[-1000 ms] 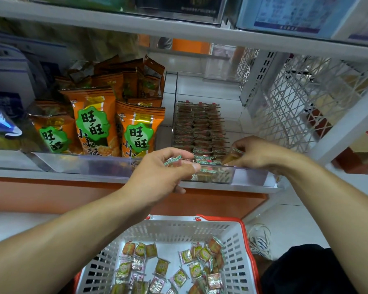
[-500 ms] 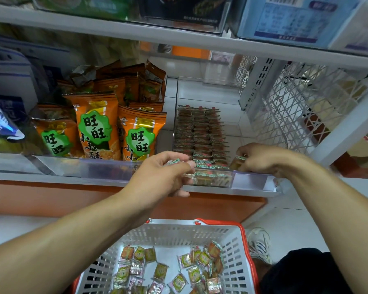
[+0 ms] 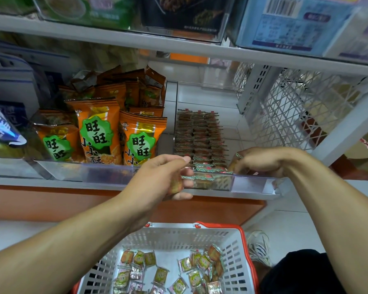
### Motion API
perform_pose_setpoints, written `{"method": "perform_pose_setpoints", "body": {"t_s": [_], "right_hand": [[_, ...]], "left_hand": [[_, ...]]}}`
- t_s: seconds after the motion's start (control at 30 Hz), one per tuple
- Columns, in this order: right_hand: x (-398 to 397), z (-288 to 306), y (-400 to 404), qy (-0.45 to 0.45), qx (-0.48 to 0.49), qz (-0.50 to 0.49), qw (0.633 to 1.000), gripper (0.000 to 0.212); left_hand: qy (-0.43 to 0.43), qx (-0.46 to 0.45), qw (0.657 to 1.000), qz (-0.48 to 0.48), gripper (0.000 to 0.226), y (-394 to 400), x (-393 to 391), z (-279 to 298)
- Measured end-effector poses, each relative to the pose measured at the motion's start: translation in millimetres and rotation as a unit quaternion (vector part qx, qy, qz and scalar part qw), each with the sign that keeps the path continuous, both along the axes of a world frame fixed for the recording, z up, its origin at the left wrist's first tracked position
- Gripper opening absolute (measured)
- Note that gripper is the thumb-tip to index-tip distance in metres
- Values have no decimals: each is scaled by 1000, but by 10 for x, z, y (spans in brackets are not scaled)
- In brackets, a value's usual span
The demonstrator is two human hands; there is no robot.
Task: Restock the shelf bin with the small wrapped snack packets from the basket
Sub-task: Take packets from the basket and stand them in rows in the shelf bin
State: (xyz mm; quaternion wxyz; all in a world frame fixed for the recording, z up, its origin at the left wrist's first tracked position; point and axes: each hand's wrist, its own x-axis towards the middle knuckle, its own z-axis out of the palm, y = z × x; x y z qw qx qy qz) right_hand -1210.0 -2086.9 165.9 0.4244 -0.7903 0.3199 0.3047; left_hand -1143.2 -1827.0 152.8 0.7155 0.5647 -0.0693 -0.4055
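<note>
The lower edge of the view cuts off the white basket (image 3: 236, 249), so only part of its load of loose snack packets (image 3: 160, 275) shows, scattered flat on its floor. The front of the clear shelf bin (image 3: 212, 182) blurs what lies behind its lip, and both hands cover the nearest rows of stacked packets (image 3: 199, 134) standing on edge in three columns further back. Print on the small wrappers is too fine to read.

The left hand (image 3: 159, 179) is curled in front of the bin's lip, thumb and forefinger pinched together above, the other fingers folded around a small packet (image 3: 174, 185) pressed into the palm; only a sliver of that wrapper shows. The right hand (image 3: 261, 162) reaches over the bin's right front corner, fingers bent downward and closed on a packet (image 3: 235, 163) held at the front of the stack; its lower part is hidden behind the lip. The hands are apart. Left of the bin stand orange snack bags (image 3: 140, 141).
</note>
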Motion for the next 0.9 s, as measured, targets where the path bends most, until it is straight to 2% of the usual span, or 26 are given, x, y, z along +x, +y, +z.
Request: {"method": "perform_pose_setpoints", "body": {"t_s": [0.17,0.3,0.4,0.5,0.57,0.7,0.77,0.83,0.9], "right_hand": [[36,59,75,-30,-83,33,996,13],[67,73,110,-19,-122,65,990,32],[71,44,99,-26,-76,41,996,21],[90,-16,67,-29,-145,76,986,6],[108,-64,77,-41,-172,60,982,8],[152,-171,136,-67,-195,43,978,30],[180,-206,150,-71,-225,46,971,27],[181,-207,141,-70,-239,50,967,13],[160,-154,115,-71,-243,46,966,32]], "left_hand": [[-2,9,1000,-3,11,18,-7,24],[-3,11,1000,-2,10,30,-20,39],[-1,13,1000,3,21,39,-23,41],[0,20,1000,2,29,42,-19,30],[3,24,1000,2,31,45,-18,19],[15,25,1000,3,30,48,-18,10],[20,28,999,5,28,39,-13,24],[41,32,999,7,27,33,-8,54],[83,25,996,8,34,43,-7,102]]}}
